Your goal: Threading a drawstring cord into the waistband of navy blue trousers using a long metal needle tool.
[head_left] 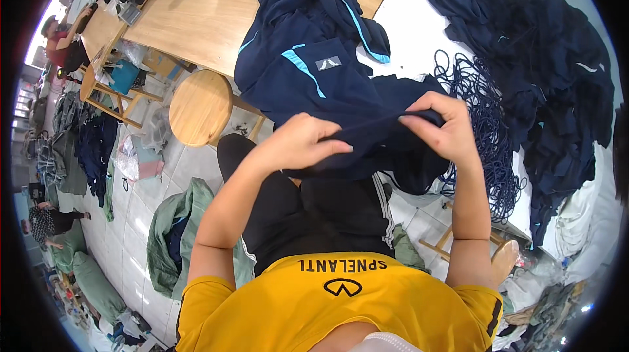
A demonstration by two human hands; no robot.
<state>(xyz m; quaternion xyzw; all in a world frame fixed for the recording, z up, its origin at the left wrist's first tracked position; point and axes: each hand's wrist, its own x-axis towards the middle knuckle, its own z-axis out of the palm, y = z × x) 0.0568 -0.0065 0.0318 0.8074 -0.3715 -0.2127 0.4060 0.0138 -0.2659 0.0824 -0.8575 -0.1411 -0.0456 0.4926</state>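
Note:
A navy garment (288, 87) with light blue trim and a small grey patch lies heaped over the table's near edge and down toward my lap. My left hand (301, 142) grips its near part, the thumb stretched along the cloth and the fingers curled. To the right, my right hand (447, 128) pinches the same fabric between thumb and fingers. The cloth between the hands is drawn out into a band. Whether the garment is a jacket or trousers I cannot tell.
Tangled dark blue cords (481, 136) lie right of my right hand, beside a large pile of navy garments (524, 57). A round wooden stool (201, 108) stands left of the wooden table (196, 24). Green cloth (164, 240) lies on the floor. Two other people are far left.

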